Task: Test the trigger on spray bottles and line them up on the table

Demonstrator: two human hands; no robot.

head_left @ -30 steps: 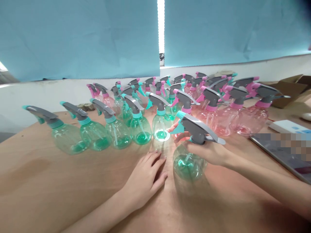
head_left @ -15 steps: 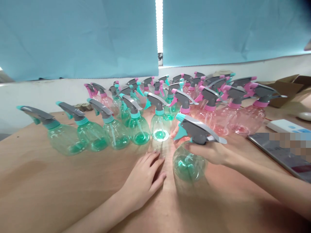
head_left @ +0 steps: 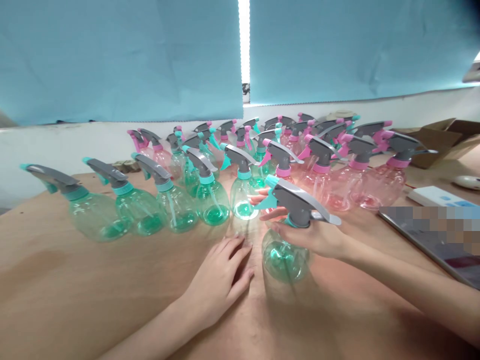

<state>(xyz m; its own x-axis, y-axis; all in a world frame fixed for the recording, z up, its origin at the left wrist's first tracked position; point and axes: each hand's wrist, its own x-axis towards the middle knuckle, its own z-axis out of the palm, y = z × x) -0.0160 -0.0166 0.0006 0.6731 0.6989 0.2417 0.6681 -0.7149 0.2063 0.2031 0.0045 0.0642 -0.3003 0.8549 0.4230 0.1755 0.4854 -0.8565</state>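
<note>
A green spray bottle (head_left: 287,260) with a grey and turquoise trigger head is upright in front of me, its nozzle toward the left. My right hand (head_left: 322,237) is around its neck, thumb on the near side and fingers reaching out behind the turquoise trigger. My left hand (head_left: 221,270) lies flat on the table, fingers stretched out, left of that bottle and holding nothing. Just beyond my fingertips stands another green spray bottle (head_left: 244,197), the right end of a row of similar green ones.
Several pink spray bottles (head_left: 318,185) stand behind and to the right, with more mixed bottles further back. At right on the wooden table (head_left: 56,295) are a tablet-like device (head_left: 397,225), a white box (head_left: 431,196), a white mouse (head_left: 467,182) and an open carton (head_left: 435,142).
The held bottle and my right hand have shifted slightly left, and the right fingers look straighter and more spread behind the trigger. My left hand stays in place; the view has moved slightly.
</note>
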